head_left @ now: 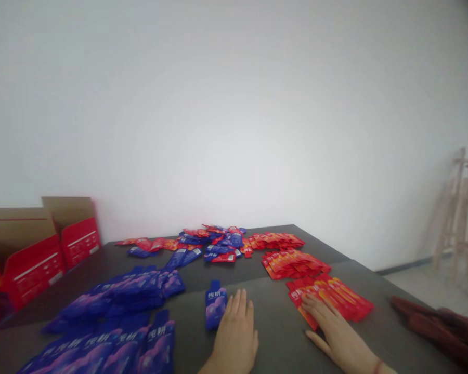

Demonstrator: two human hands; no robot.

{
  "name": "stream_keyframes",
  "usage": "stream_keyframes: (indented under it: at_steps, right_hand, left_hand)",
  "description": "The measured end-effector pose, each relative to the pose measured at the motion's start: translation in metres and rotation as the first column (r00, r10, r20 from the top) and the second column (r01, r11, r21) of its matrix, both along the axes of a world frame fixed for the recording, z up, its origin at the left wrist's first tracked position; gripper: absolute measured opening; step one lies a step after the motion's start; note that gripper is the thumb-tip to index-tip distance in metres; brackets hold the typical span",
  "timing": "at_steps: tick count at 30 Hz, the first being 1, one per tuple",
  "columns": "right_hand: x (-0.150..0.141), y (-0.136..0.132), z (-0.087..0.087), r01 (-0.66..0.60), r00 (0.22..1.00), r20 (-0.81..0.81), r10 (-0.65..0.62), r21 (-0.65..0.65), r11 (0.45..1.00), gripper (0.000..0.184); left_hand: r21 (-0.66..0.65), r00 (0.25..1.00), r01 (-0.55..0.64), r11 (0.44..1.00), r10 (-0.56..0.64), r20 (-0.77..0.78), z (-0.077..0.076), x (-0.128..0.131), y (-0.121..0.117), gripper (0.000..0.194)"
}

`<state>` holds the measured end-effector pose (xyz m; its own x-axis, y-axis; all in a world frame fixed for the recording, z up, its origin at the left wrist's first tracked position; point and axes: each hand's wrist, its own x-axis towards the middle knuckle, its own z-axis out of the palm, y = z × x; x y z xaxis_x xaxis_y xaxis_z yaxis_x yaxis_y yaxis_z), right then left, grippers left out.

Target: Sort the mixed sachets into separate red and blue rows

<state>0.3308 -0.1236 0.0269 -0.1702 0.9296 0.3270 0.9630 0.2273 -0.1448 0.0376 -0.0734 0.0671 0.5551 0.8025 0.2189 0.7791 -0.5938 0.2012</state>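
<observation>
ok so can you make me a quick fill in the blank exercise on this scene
1. A lone packet lies just to the ____ of the left hand.
2. On the right, red packets lie in ____ groups, with the right hand over the nearest.
3. At the table's far end, a pile mixes red packets with ____ ones.
4. Outside, the open cartons are mainly ____.

Missing words: left; three; blue; red
</observation>
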Motion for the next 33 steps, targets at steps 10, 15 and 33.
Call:
stream_keyframes:
  at_steps: [10,15,33]
  right_hand:
    - [-0.154,0.040,0.008,-0.279,0.959,-0.069,0.273,-0.105,0.954,0.068]
    - [-0.212,0.052,0.009,-0.435,0.899,-0.112,0.423,-0.133,0.891,0.073]
    - [-0.268,0.054,0.016,-0.425,0.882,-0.257,0.394,-0.077,0.902,0.042]
  left_hand:
    - [-0.015,0.964,-0.261,0.965,0.260,-0.046,-0.025,-0.033,0.009,0.059]
    - [-0.122,0.981,-0.190,0.974,0.194,0.024,-0.012,-0.052,0.002,0.056]
    - [0.028,0.995,-0.033,0.999,0.036,-0.098,-0.001,-0.199,-0.043,0.043]
